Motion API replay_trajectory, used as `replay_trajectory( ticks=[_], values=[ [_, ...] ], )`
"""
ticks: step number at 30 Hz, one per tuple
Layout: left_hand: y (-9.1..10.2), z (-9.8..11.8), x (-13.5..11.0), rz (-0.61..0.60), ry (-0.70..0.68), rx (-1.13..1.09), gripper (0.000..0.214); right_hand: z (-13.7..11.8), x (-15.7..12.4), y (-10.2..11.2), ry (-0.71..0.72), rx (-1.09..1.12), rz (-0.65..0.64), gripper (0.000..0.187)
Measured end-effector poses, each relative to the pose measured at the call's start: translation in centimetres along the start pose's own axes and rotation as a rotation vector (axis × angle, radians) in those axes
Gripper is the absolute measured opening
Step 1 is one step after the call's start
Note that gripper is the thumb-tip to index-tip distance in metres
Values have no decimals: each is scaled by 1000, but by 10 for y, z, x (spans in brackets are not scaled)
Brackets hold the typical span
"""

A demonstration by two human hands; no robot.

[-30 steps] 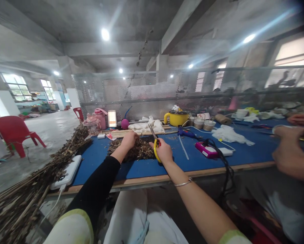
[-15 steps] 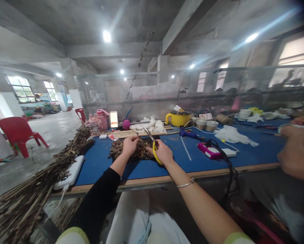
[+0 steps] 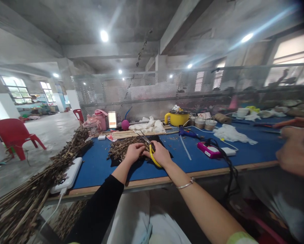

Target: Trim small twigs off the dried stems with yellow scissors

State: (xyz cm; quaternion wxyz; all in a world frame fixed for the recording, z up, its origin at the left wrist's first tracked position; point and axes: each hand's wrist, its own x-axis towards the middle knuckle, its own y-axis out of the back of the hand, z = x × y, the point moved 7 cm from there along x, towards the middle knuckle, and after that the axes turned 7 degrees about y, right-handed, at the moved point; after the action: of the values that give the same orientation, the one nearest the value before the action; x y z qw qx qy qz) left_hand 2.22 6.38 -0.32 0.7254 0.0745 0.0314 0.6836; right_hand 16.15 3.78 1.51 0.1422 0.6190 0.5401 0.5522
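Note:
My right hand (image 3: pixel 161 155) is closed around yellow-handled scissors (image 3: pixel 151 154), whose metal blades point away from me and to the left. Close beside it, my left hand (image 3: pixel 135 152) has its fingers pinched together; what lies between them is too small to make out. Both hands are over a heap of dried brown plant pieces (image 3: pixel 117 149), which lies on a black cloth (image 3: pixel 114 162) on the blue table. My fingers cover part of the heap.
A bundle of dried stalks (image 3: pixel 47 169) hangs over the table's left edge by a white power strip (image 3: pixel 72 173). Behind the heap are pale sticks (image 3: pixel 126 134) and a yellow pot (image 3: pixel 178 118). A blue glue gun (image 3: pixel 188 132) and a co-worker's hand (image 3: pixel 294 149) are to the right.
My left hand has come nearer to me and to the right, closer to my right hand. The scissors have turned further left, still in my right hand. The view has shifted slightly.

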Motion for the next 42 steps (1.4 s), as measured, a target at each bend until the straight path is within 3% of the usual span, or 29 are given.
replay_trajectory(
  ticks=[8, 13, 19, 26, 34, 42],
  values=[
    [-2, -16, 11, -36, 21, -15, 27, 0, 1, -1, -5, 28, -21, 53],
    [1, -13, 8, 4, 28, 28, 25, 3, 1, -3, -49, 0, -75, 50],
    [5, -9, 6, 65, 42, -57, 24, 3, 1, 1, -64, -47, -27, 55],
    [3, -8, 5, 22, 17, -76, 21, -3, 1, -3, 16, -45, -42, 63],
    [1, -2, 2, 26, -16, -43, 17, -7, 1, -4, 42, -45, -49, 54],
    [2, -9, 7, 32, 3, -51, 19, -5, 1, -5, 14, -80, -99, 53]
  ],
)
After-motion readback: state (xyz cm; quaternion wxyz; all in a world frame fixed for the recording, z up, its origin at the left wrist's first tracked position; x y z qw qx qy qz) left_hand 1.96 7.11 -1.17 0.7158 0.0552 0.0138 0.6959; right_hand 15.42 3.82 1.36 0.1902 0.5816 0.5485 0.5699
